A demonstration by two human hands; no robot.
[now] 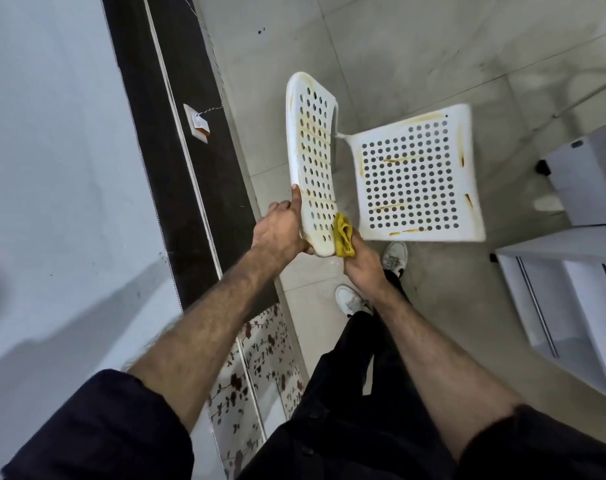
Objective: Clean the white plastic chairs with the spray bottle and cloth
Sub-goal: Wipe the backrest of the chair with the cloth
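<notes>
White plastic chair [415, 174] at centre frame, seen from above: perforated backrest [312, 157] left of centre, perforated seat [417, 178] to its right. Yellow-brown grime along the rims and in streaks across both panels. Yellow cloth [343, 237] bunched and pressed against the near end of the backrest, just below centre.

Left hand [280, 230] clamped on the backrest's near edge, one finger laid straight up the rim, steadying it. Right hand [362, 261] curled round the cloth, rubbing at the corner. Hands close together, only the backrest's edge between them. No spray bottle in view.

Below the hands, two white shoes [395, 258] on the pale tiled floor [415, 46], dark trousers and dark sleeves at bottom frame. At left, a wall with a dark band and a small switch plate [196, 123] trailing a thin wire. At lower centre, floral-patterned tile. At right edge, white cabinet units [578, 306].

Risks, as a judgement: hard scrubbing on a light chair likely to tip or skid it on smooth tile if the left grip loosens. Grime caught inside the holes easily missed by a bunched cloth. Already soiled cloth liable to smear stains rather than lift them. Wet floor near the shoes a possible slip, though wetness hard to confirm here.
</notes>
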